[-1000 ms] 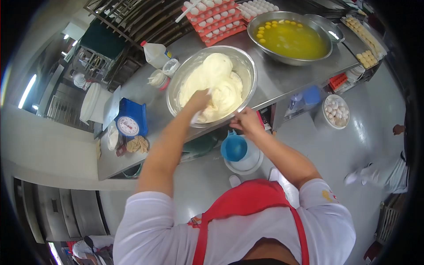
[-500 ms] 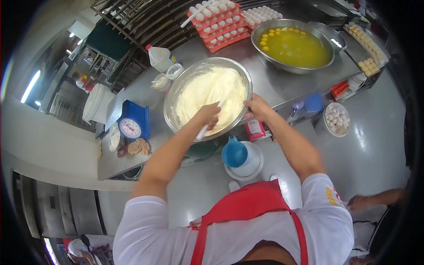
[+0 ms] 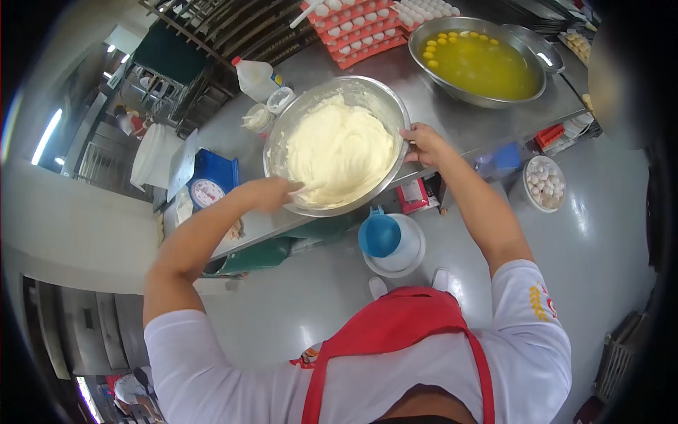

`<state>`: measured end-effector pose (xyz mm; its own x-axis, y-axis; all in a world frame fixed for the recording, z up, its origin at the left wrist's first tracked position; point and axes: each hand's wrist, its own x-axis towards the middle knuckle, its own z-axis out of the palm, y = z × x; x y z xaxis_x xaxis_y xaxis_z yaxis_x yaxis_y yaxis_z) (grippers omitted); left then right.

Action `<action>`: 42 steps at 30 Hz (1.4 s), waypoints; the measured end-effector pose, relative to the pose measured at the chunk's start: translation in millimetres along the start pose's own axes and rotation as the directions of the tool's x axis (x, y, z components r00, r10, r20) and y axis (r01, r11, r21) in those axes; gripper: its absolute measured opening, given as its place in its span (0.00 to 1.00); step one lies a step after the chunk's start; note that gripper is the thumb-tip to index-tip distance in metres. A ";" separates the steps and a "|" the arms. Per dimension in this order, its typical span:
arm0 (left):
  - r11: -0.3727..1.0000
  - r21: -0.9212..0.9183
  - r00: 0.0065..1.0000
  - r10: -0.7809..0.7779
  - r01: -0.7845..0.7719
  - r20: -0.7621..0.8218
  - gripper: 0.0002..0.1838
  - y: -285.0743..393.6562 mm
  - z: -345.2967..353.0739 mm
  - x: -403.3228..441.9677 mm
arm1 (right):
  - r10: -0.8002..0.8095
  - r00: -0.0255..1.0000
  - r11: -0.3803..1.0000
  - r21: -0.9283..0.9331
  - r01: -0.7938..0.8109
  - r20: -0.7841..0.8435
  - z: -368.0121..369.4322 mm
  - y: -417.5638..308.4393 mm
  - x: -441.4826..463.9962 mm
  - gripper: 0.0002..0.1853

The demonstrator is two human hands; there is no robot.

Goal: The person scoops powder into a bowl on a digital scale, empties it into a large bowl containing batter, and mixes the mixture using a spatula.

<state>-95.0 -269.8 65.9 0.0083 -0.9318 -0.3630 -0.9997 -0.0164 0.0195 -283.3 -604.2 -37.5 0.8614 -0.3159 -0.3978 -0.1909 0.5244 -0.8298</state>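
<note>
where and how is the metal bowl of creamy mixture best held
Probably by the rim, coming from the right, where the right hand grips the metal bowl: its thin, round edge stands above the creamy mixture and that side is clear of the left hand.

This is a commercial kitchen, specifically a bakery. A long stainless-steel surface (image 3: 452,121) carries a wide round metal bowl (image 3: 378,99) of thick pale-cream mixture, a second broad silver bowl (image 3: 441,84) of yellow yolks in liquid, and stacked coral-red egg trays (image 3: 364,51). A square blue dial scale (image 3: 220,169) stands left, with tall dark metal racks (image 3: 240,32) at the far side. The dim grey steel panels (image 3: 88,325) near left may be oven doors. The wearer has a red bib apron (image 3: 395,328).
</note>
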 end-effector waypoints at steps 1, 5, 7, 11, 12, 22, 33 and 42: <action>0.968 -0.225 0.988 -0.087 0.115 0.129 0.27 18.4 -18.3 18.9 | -0.054 0.999 0.998 -0.016 0.054 0.003 4.1 0.7 -9.4 0.19; 0.650 -0.642 0.914 -0.283 0.407 0.292 0.25 66.8 -14.8 72.2 | -0.148 0.987 0.984 -0.093 0.153 0.066 22.6 -0.1 -45.1 0.23; 0.091 -0.952 0.905 -0.347 0.293 0.246 0.23 76.0 -6.2 96.8 | -0.154 0.987 0.986 -0.060 0.157 0.046 26.2 4.3 -54.0 0.23; -0.470 -0.883 0.839 -0.472 0.019 0.269 0.22 59.2 0.8 139.3 | -0.132 0.984 0.991 -0.026 0.130 -0.118 43.3 46.9 -67.3 0.21; -0.464 -0.886 0.841 -0.472 0.017 0.264 0.22 46.7 -0.2 130.1 | -0.112 0.973 0.993 0.018 0.118 -0.201 51.9 49.6 -74.8 0.21; 0.991 0.016 0.987 0.137 -0.136 -0.088 0.27 -7.9 -1.5 7.2 | -0.183 0.982 0.983 0.039 0.182 0.037 1.3 -2.2 -13.9 0.32; -0.505 -0.860 0.797 -0.548 -0.071 0.255 0.20 84.5 -4.6 146.2 | -0.239 0.947 0.961 0.086 0.262 -0.214 40.7 34.6 -81.3 0.35; 0.991 -0.047 0.988 -0.131 0.128 -0.077 0.26 -9.5 13.8 -6.0 | -0.165 0.979 0.980 -0.134 0.149 -0.117 5.7 -11.2 -11.8 0.28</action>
<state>-85.8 -259.1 55.0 0.1410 -0.9468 -0.2893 -0.9882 -0.1523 0.0167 -288.7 -601.8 -21.3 0.8200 -0.4884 -0.2984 -0.1217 0.3607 -0.9247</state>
